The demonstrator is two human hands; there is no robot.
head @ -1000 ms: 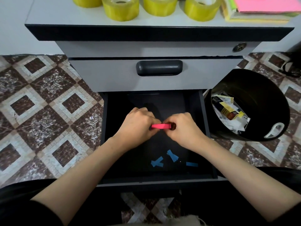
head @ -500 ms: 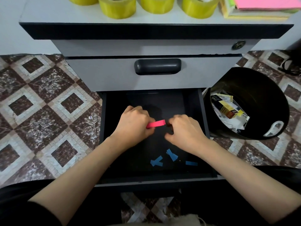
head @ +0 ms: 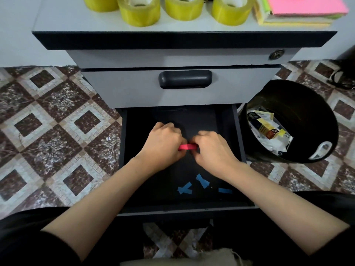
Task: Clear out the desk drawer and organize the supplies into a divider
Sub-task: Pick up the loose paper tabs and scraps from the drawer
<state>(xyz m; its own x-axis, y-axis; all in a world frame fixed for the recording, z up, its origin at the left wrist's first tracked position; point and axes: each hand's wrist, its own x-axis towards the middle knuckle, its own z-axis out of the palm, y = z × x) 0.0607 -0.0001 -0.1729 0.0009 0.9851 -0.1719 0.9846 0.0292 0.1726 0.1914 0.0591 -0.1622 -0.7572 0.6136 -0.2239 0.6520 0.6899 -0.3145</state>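
together, left hand (head: pixel 163 144) and right hand (head: pixel 214 149) in a pinch on one pink strip (head: pixel 187 147), drawer (head: pixel 151 187) open

An office corner: drawer pedestal (head: pixel 184 89), tape rolls (head: pixel 139 13), paper stack (head: pixel 299 14), wastebasket (head: pixel 299 104).

On my feed I see a black left sleeve (head: pixel 23 242) and black right sleeve (head: pixel 338 250) ending near the elbows; forearms, left grip (head: pixel 163 143) and right grip (head: pixel 213 148) are bare.

The black drawer (head: pixel 207 120) stands open. A pink strip (head: pixel 187 146) sits level over its middle, pinched by the left hand (head: pixel 163 144) at 9 o'clock, the right hand (head: pixel 213 148) at 3. Blue scraps (head: pixel 202 181) lie flat at 5 o'clock.
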